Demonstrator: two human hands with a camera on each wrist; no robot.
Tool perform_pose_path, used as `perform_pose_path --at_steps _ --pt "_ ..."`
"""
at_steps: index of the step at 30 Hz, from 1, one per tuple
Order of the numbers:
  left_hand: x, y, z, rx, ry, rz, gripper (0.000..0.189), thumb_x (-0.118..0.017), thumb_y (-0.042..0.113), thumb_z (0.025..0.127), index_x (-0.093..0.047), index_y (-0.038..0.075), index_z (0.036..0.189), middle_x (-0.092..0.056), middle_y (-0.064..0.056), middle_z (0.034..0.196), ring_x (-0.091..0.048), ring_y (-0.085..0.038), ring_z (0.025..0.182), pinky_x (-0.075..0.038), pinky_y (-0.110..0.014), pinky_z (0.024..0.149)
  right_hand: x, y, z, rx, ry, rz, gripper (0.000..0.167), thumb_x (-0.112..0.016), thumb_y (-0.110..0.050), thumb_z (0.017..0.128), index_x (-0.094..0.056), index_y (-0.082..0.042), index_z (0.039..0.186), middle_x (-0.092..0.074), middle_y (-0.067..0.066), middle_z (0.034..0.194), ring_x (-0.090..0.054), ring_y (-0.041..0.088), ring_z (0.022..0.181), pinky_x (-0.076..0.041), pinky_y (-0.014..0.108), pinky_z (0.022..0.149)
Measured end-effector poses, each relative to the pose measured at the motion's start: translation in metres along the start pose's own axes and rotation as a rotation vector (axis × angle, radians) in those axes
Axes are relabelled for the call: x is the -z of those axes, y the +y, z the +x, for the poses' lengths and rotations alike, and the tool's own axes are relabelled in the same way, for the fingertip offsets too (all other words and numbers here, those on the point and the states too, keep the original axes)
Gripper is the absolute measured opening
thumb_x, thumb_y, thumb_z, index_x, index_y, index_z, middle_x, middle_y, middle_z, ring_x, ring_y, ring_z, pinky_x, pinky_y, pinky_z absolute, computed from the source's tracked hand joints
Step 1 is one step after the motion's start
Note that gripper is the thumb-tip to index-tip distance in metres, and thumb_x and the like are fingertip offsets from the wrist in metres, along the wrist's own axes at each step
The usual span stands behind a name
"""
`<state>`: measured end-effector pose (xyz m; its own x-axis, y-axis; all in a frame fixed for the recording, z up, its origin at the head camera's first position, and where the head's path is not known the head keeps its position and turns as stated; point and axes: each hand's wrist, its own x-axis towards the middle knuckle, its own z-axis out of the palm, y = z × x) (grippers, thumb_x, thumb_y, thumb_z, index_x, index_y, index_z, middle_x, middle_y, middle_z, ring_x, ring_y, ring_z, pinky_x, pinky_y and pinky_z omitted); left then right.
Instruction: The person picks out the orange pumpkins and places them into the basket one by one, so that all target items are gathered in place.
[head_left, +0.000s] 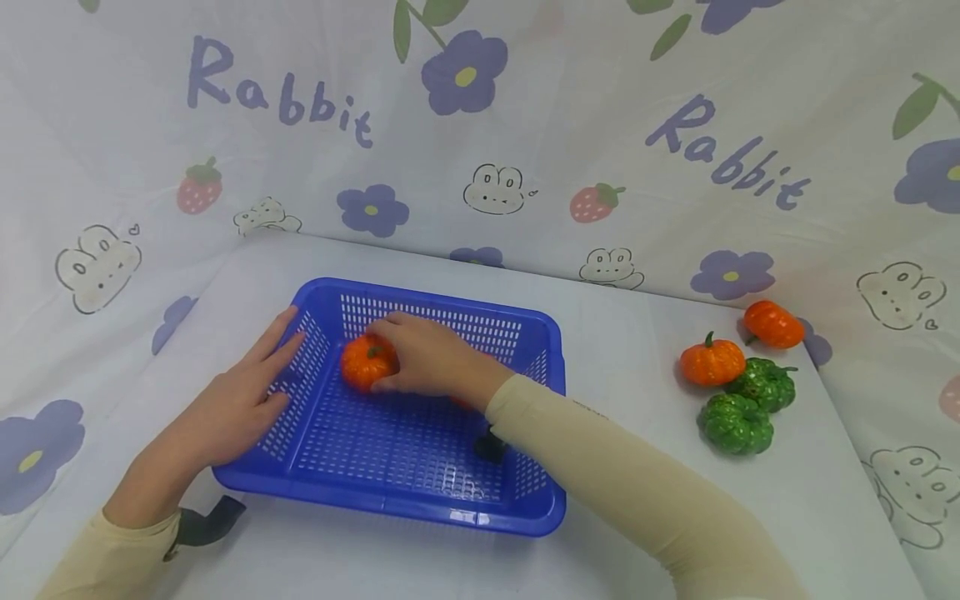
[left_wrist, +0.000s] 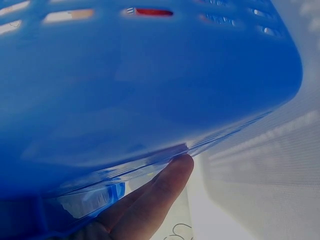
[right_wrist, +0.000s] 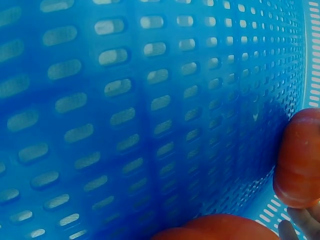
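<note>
A blue plastic basket (head_left: 390, 505) with slotted walls stands on the white table. Inside, near its far left corner, my right hand (head_left: 423, 354) grips a small orange pumpkin (head_left: 367, 363) from the right. Fingertips (right_wrist: 301, 220) show beside the orange pumpkin (right_wrist: 299, 160) in the right wrist view. A second orange pumpkin (right_wrist: 220, 231) lies in the basket, mostly hidden behind my right forearm in the head view. My left hand (head_left: 232, 408) rests at the basket's left rim with fingers extended. In the left wrist view a finger (left_wrist: 165, 195) touches the rim.
Right of the basket, an orange pumpkin (head_left: 712, 362), another orange pumpkin (head_left: 774, 325) lying tipped, a green pumpkin (head_left: 738, 425) and a second green pumpkin (head_left: 767, 385) sit clustered near the table's right edge. A printed cloth (head_left: 525, 108) hangs behind the table.
</note>
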<state>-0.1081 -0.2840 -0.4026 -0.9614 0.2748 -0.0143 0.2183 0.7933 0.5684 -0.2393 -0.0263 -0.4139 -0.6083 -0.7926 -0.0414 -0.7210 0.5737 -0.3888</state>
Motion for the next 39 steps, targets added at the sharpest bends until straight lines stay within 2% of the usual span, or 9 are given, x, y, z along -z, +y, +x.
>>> perform_pose_path --at_steps 19,30,33,39 --pt "-0.001 0.003 -0.001 -0.001 0.007 0.013 0.072 -0.057 0.0 0.104 -0.026 -0.003 0.17 0.006 -0.007 0.182 -0.032 -0.052 0.155 -0.038 -0.07 0.116 -0.001 0.003 -0.001 0.015 0.026 -0.005 0.069 -0.085 -0.05 0.092 -0.064 -0.016 0.148 -0.062 -0.001 0.129 -0.059 0.013 0.109 -0.056 0.031 0.102" --pt "-0.004 0.001 -0.002 0.018 0.005 0.039 0.072 -0.055 0.0 0.104 -0.024 -0.004 0.169 0.007 -0.008 0.182 -0.034 -0.054 0.154 -0.038 -0.071 0.116 0.003 0.004 0.001 -0.006 0.022 -0.002 0.075 -0.08 -0.055 0.094 -0.06 -0.017 0.155 -0.06 0.005 0.152 -0.058 0.022 0.133 -0.049 0.044 0.116" --pt "-0.004 0.002 -0.002 0.016 0.001 0.05 0.073 -0.056 0.0 0.104 -0.024 -0.004 0.169 0.007 -0.009 0.182 -0.036 -0.055 0.152 -0.038 -0.07 0.115 0.005 0.006 0.002 -0.011 0.04 0.013 0.077 -0.08 -0.056 0.094 -0.059 -0.017 0.157 -0.06 0.004 0.154 -0.056 0.022 0.139 -0.047 0.043 0.119" --pt "-0.003 0.003 0.0 0.003 -0.006 0.067 0.073 -0.056 0.0 0.104 -0.024 -0.005 0.169 0.008 -0.01 0.182 -0.044 -0.055 0.147 -0.042 -0.07 0.113 0.013 0.006 -0.001 -0.003 0.095 0.039 0.075 -0.081 -0.056 0.094 -0.061 -0.015 0.154 -0.064 0.002 0.149 -0.058 0.019 0.138 -0.047 0.038 0.118"
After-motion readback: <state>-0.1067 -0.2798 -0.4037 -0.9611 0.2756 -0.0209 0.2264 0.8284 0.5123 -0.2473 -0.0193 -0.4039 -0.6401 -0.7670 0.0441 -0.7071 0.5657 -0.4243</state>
